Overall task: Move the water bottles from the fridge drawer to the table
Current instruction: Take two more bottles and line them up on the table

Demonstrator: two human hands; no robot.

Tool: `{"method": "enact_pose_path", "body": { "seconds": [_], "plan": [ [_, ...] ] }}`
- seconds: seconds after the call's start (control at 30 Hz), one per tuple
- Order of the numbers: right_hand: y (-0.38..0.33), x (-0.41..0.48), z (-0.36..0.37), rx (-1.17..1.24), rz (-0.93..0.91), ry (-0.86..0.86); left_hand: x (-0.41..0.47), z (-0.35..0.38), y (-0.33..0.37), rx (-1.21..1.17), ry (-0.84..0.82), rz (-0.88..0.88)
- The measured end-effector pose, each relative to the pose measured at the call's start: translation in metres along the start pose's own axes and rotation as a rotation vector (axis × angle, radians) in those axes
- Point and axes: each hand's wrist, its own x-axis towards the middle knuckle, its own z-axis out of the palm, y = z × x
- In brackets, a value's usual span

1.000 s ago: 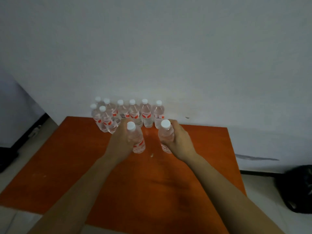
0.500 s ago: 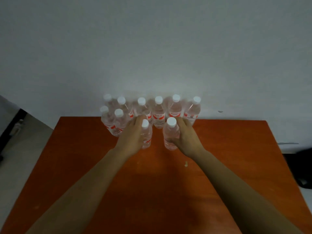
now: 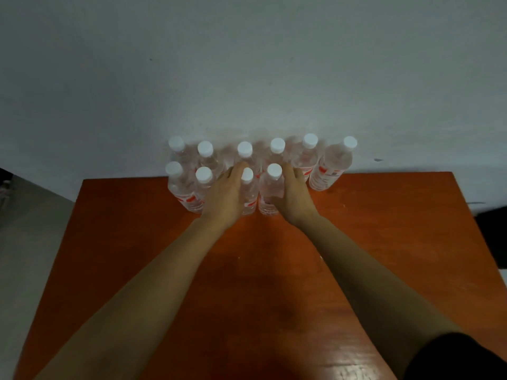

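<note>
Ten bottles are at the table, two of them in our hands.
Our left hand [image 3: 225, 193] curls around the left bottle [image 3: 249, 197] and our right hand [image 3: 295, 198] around the right bottle [image 3: 270, 192]. Both are clear, bendy plastic with round white caps [image 3: 274, 170]. They seem to stand on the smooth orange table [image 3: 384, 242], touching eight other bottles [image 3: 329, 171]. We cannot see the fridge drawer, so more may wait.

a pale grey wall [image 3: 247, 64] fills the back; grey floor [image 3: 33, 229] left; a dark object [image 3: 493, 237] right.
</note>
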Motion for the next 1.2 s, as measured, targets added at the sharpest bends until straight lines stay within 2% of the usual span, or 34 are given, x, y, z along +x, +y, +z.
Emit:
{"method": "enact_pose_path", "body": {
  "seconds": [0.3, 0.63, 0.73, 0.8, 0.87, 1.0, 1.13, 1.2],
  "plan": [
    [0.009, 0.0, 0.009, -0.035, 0.006, 0.028, 0.004, 0.005, -0.006, 0.122, 0.026, 0.001],
    [0.0, -0.003, 0.013, -0.066, 0.082, 0.021, 0.003, 0.003, -0.007, 0.065, -0.062, -0.009],
    [-0.004, -0.015, 0.007, -0.145, 0.051, -0.003, -0.008, -0.009, -0.004, 0.063, -0.116, 0.027],
    [-0.011, -0.024, -0.007, -0.164, -0.003, -0.025, -0.014, -0.025, 0.001, 0.145, -0.088, 0.083],
    [-0.022, -0.032, -0.03, -0.216, -0.07, 0.043, -0.016, -0.049, 0.01, 0.294, 0.003, 0.121],
    [-0.04, -0.059, -0.097, -0.449, -0.203, 0.357, -0.016, -0.101, 0.057, 0.445, 0.238, 0.179],
    [-0.025, -0.122, -0.188, -0.734, -0.195, 0.581, -0.017, -0.113, 0.14, 0.444, 0.389, 0.299],
    [-0.007, -0.174, -0.236, -0.834, -0.15, 0.69, -0.025, -0.105, 0.197, 0.422, 0.376, 0.385]
  ]
}}
